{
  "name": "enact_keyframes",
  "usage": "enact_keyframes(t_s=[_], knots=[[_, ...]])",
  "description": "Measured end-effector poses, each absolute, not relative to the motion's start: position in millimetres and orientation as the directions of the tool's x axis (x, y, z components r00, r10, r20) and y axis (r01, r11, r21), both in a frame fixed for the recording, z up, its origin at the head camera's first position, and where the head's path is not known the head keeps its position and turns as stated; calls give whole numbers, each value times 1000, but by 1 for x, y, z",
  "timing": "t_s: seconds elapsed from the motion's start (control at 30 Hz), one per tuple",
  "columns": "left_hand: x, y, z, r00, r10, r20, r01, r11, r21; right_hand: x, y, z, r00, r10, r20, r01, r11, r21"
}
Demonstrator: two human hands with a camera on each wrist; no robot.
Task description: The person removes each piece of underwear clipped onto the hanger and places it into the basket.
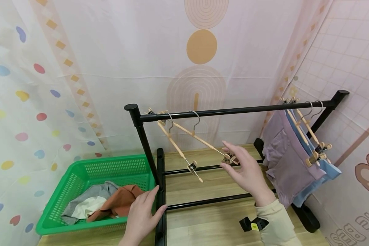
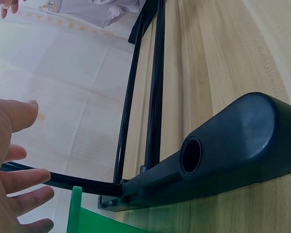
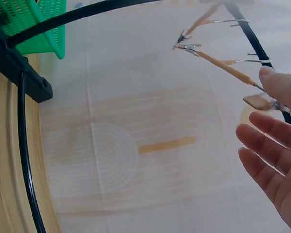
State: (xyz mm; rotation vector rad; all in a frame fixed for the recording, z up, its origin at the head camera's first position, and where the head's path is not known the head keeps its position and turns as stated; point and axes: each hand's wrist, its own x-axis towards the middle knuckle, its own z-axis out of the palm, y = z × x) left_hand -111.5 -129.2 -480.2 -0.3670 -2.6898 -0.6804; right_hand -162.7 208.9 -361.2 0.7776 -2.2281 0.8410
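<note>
My right hand (image 1: 249, 174) is at the near end of a wooden clip hanger (image 1: 206, 143), its fingers and thumb spread on either side of the hanger's metal clip (image 3: 258, 101). A second clip hanger (image 1: 176, 146) hangs just left of it. Both hang by their hooks from the black rail (image 1: 233, 111) and hold no clothes. Low by the rack's left side, my left hand (image 1: 142, 217) has its fingers extended, overlapping the near edge of the green basket (image 1: 53, 201) in the head view. Its thumb stands apart from the fingers in the left wrist view.
Grey, white and rust-brown clothes (image 1: 118, 205) lie in the basket. At the rail's right end, lilac shorts (image 1: 290, 157) and blue garments (image 1: 329, 171) hang on clip hangers. Two black lower bars (image 1: 207, 204) cross the rack's base. A small black object (image 1: 253, 224) lies beside my right sleeve.
</note>
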Motion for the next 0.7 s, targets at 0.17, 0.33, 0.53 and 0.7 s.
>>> enact_keyframes(t_s=[0.17, 0.33, 0.53, 0.7], knots=[[-114, -127, -479, -909, 168, 382, 327, 856, 401, -156, 217, -360, -619, -313, 721, -711, 613, -344], [-117, -124, -479, -895, 177, 410, 347, 854, 388, -150, 225, -359, -622, -328, 711, -718, 602, -350], [-120, -118, -472, -863, 204, 462, 392, 848, 357, -145, 236, -359, -614, -328, 718, -720, 606, -338], [-124, -112, -465, -823, 231, 519, 436, 843, 315, -142, 247, -361, -633, -301, 713, -683, 651, -332]])
